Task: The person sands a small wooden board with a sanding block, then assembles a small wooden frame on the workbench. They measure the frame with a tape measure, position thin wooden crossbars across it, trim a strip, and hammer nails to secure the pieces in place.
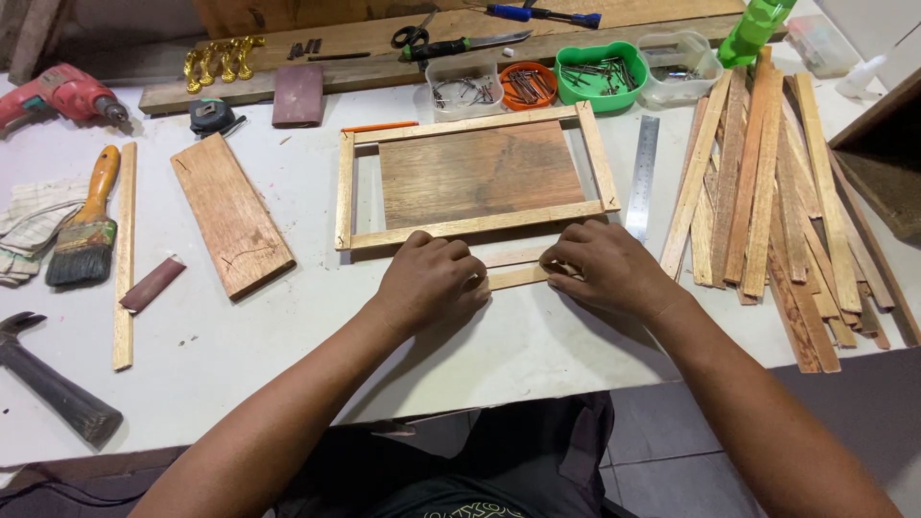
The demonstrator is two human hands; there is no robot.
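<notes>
Centre frame: left hand (432, 280) and right hand (606, 269) pinching short wooden strips (516, 278) below wooden frame (477, 226). Light, stiff, likely splintery; best gripped near ends.

Green plastic bottle (758, 29) at table's far right edge; no labels, signs, screens

Just past the hands (518, 273) the wooden frame (477, 228) blocks the way. To their right lies a pile of wood strips (767, 192). To their left, the white table (317, 288) is bare up to the flat board (230, 213).
</notes>
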